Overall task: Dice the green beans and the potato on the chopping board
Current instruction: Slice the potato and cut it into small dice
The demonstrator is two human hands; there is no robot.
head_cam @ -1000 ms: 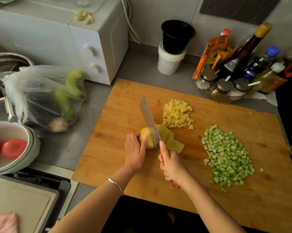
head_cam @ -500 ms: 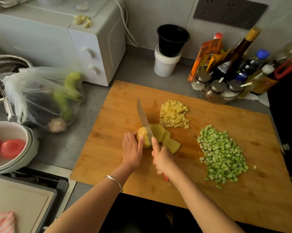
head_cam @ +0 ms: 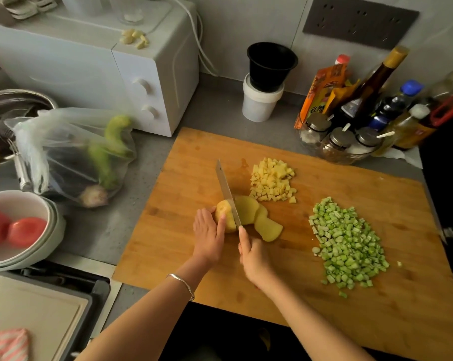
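potato (head_cam: pixel 224 214): sitting near the middle of the chopping board (head_cam: pixel 392 303), partly cut; uncut rounded end lying under the left hand (head_cam: pixel 207 237), flat slices (head_cam: pixel 259 217) fanning out to the right of the knife (head_cam: pixel 228 194). likely firm and dense, wet and a little slippery on the cut faces, and prone to rolling on its curved side; best held on the dry rounded end, fingertips tucked back from the blade

left hand: fingers curling over the potato end, pressing it down, index finger lying just beside the blade

right hand (head_cam: pixel 254 259): fingers closing around the knife handle, index finger stretching along the blade's back; handle itself hidden

knife: standing edge-down in the potato, tip pointing away from the person

potato cubes (head_cam: pixel 272 183): piling up just beyond the slices; light, loose, likely to scatter

green beans (head_cam: pixel 348 243): already diced, heaped on the right, well apart from the blade

room: bare board showing left of the potato and along the near edge; jars (head_cam: pixel 340 142) crowding the far right corner; plastic bag (head_cam: pixel 71 155) resting off the left edge
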